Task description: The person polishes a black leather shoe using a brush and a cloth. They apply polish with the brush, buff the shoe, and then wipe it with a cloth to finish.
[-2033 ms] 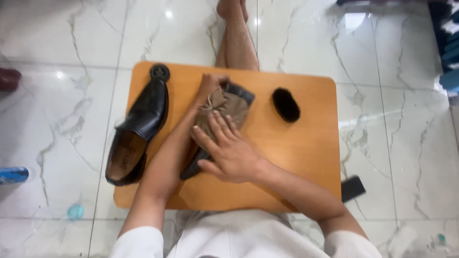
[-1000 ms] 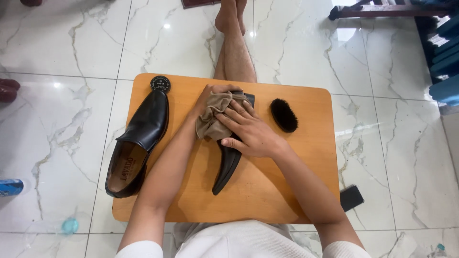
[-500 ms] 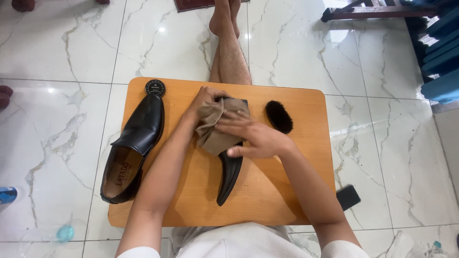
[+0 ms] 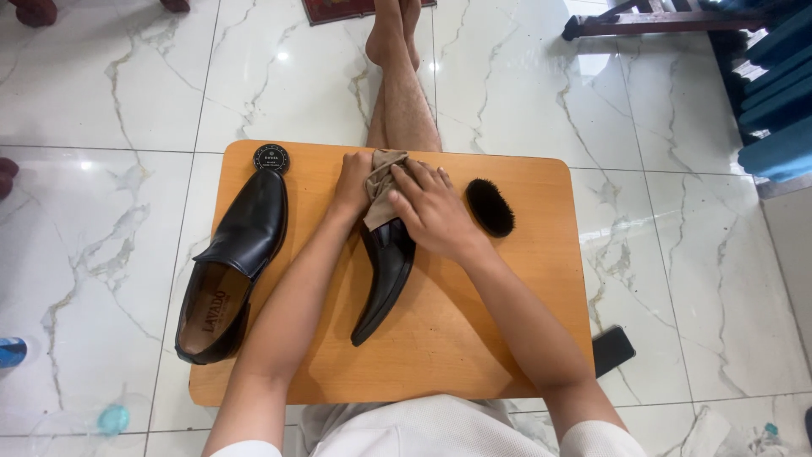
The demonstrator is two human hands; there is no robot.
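Note:
A black leather shoe [image 4: 385, 275] lies on its side in the middle of a small wooden table [image 4: 507, 338], toe toward me. My left hand [image 4: 353, 182] grips its heel end. My right hand [image 4: 431, 207] presses a crumpled tan cloth [image 4: 381, 182] against the rear of that shoe. A second black shoe [image 4: 228, 262] rests upright at the table's left, opening toward me.
A round black polish tin [image 4: 271, 157] sits at the table's far left corner. A black shoe brush [image 4: 490, 206] lies right of my right hand. My bare legs [image 4: 402, 93] stretch out past the table on a marble floor. A dark phone [image 4: 612, 349] lies by the table's right edge.
My right hand and the cloth have slid from the shoe's middle up toward its heel end, uncovering the toe. The camera view has shifted slightly.

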